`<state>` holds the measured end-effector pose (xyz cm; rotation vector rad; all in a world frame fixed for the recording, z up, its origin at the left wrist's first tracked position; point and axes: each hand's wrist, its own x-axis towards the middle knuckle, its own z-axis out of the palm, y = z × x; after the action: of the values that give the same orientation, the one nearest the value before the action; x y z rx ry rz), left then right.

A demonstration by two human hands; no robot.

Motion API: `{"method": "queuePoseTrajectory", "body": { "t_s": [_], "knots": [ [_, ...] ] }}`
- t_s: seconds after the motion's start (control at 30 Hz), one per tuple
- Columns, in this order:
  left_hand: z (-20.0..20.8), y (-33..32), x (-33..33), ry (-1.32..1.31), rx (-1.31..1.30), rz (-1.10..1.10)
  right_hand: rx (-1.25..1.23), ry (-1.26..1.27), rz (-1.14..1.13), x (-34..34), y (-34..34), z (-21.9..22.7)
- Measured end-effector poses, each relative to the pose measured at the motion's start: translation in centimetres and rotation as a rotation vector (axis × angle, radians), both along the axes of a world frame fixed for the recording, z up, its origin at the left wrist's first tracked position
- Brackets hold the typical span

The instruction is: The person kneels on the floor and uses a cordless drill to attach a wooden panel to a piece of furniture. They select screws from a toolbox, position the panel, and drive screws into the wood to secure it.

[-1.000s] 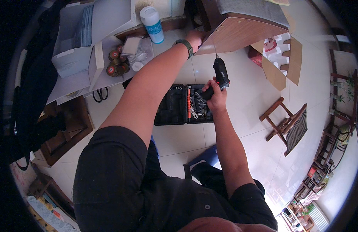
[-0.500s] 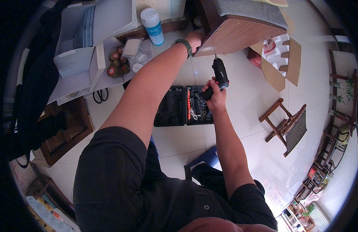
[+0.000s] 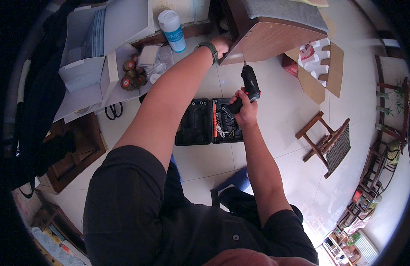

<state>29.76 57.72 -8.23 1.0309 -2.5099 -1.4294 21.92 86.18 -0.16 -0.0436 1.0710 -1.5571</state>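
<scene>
My right hand (image 3: pixel 244 108) grips a black cordless screwdriver (image 3: pixel 249 84) with its bit pointing up against the lower edge of a brown wooden panel (image 3: pixel 271 37). At the panel's left corner my left hand (image 3: pixel 221 43), with a dark watch on the wrist, holds the wood. Below the tool an open black tool case (image 3: pixel 209 122) with bits and red trim lies on the tiled floor.
A white and blue canister (image 3: pixel 172 24), small round tins (image 3: pixel 132 75), white boxes (image 3: pixel 87 48) and scissors (image 3: pixel 112 111) lie at the left. A cardboard box with white foam (image 3: pixel 320 62) and a folding wooden stool (image 3: pixel 326 139) stand at the right.
The screwdriver and my right hand have shifted very slightly; my left hand stays on the panel's corner.
</scene>
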Motion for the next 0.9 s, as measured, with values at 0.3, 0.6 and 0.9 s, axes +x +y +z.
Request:
{"method": "queuePoseTrajectory", "body": {
  "t_s": [0.3,0.6,0.9],
  "knots": [
    [1.8,1.9,-1.2,0.375,0.722,0.650,0.003,0.037,0.010,0.2,-0.4,0.2],
    [2.5,2.6,-1.5,0.566,1.000,0.574,-0.013,0.014,-0.016,0.1,-0.6,-0.3],
    [-8.8,-2.4,0.6,0.379,0.205,0.239,-0.029,-0.016,0.029,1.7,-1.4,0.5]
  ]
}}
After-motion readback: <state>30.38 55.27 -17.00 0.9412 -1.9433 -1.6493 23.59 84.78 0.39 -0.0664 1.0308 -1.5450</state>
